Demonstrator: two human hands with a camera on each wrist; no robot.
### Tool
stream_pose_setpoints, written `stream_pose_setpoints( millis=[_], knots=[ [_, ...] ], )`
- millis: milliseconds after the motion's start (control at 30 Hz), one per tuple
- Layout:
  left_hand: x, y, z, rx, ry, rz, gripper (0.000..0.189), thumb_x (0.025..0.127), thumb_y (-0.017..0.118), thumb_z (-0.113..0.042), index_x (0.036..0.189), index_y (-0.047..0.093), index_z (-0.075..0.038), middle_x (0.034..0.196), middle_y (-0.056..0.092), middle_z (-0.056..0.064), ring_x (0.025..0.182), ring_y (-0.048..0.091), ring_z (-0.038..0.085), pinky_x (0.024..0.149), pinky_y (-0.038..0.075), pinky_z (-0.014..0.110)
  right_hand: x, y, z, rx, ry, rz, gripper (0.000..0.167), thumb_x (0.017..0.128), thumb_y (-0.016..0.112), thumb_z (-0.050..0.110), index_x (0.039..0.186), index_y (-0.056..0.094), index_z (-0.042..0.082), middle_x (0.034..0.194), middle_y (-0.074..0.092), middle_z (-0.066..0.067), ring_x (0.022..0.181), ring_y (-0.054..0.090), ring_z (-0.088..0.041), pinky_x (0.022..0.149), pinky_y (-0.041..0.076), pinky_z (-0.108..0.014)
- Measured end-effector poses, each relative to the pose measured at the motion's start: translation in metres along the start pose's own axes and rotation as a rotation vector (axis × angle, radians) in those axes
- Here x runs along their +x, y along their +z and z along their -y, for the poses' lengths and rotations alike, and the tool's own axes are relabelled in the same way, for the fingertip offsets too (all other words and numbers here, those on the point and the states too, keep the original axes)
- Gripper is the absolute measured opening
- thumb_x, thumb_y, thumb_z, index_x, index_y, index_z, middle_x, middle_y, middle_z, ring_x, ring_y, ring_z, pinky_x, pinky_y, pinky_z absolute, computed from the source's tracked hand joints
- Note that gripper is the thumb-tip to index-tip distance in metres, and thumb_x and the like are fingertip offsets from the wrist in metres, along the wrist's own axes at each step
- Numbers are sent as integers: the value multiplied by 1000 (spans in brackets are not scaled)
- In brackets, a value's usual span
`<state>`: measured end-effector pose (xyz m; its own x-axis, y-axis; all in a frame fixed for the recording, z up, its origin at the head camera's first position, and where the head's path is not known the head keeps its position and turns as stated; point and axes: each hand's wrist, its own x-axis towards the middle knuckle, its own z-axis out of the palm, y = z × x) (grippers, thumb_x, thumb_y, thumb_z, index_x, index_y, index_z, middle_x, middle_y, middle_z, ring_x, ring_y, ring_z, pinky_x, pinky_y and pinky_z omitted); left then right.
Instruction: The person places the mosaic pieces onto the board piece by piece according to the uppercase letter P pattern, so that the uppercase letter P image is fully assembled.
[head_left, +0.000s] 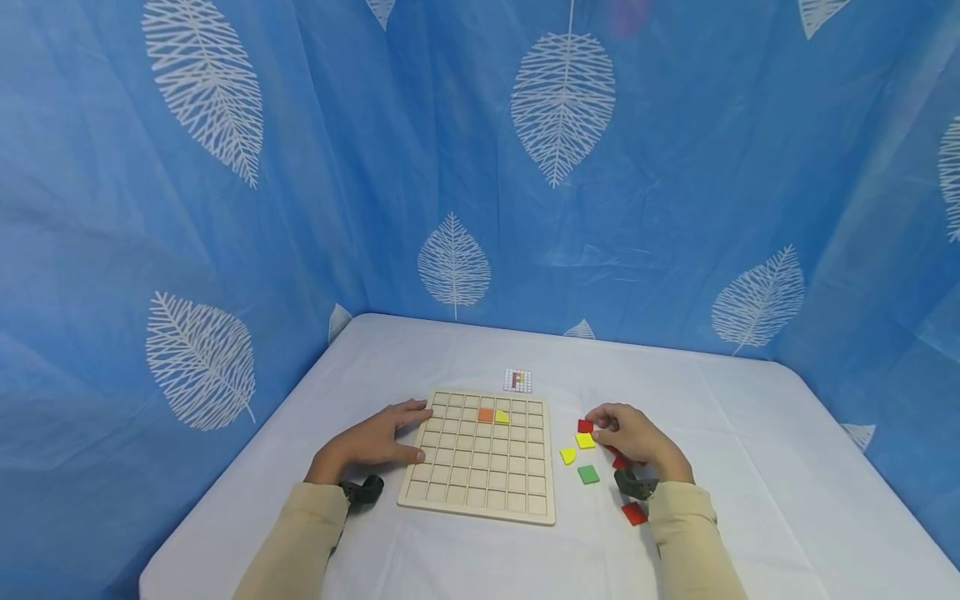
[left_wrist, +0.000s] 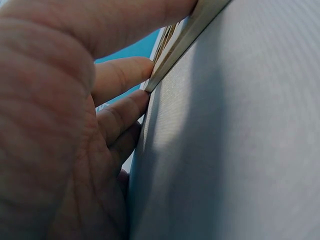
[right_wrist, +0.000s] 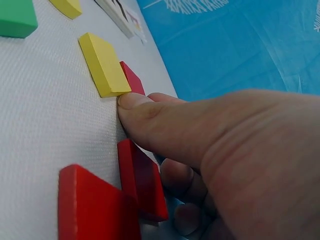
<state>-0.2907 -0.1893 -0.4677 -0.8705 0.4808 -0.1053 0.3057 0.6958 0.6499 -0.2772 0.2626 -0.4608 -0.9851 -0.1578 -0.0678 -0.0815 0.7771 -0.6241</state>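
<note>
Left of the middle of the tabletop [head_left: 750, 467], the left hand [head_left: 378, 435] lies with thumb and fingers spread, touching the left edge of the wooden grid board [head_left: 481, 461]; it has hold of no loose piece. In the board's second row from its far edge sit an orange square [head_left: 486, 415] and, in the cell to its right, a yellow curved piece [head_left: 501, 417]. Beyond the board, toward the tabletop's far edge, lies a small printed card [head_left: 517, 381].

Right of the board, well apart from the tabletop's right edge, come a yellow rounded piece [head_left: 567, 456], a yellow square [head_left: 584, 440], a red square [head_left: 585, 426] just beyond that, and a green square [head_left: 588, 474] on the near side. The red square lies just left of the right hand [head_left: 630, 433], at its fingertips, with no plain long axis; the right hand is by far the nearer one. Its thumb is at the yellow square's right end and its forefinger at the red square's far side, the two bent toward each other with tips apart; whether they pinch anything, I cannot tell. Beneath that hand a red piece [head_left: 620, 462] is partly hidden, and another red tile [head_left: 634, 513] lies by the wrist, toward the tabletop's near side.
</note>
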Motion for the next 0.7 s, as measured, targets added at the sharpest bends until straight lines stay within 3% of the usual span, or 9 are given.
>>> stream_pose_setpoints(
  millis=[700],
  knots=[
    [-1, 1, 0, 1, -16, -7, 85, 77, 80, -50, 151, 47, -24, 166, 30, 1, 156, 18, 32, 122, 22, 61, 0, 0, 0, -18, -6, -1, 22, 93, 69, 13, 115, 69, 9, 100, 61, -5, 87, 52, -19, 76, 45, -34]
  ],
)
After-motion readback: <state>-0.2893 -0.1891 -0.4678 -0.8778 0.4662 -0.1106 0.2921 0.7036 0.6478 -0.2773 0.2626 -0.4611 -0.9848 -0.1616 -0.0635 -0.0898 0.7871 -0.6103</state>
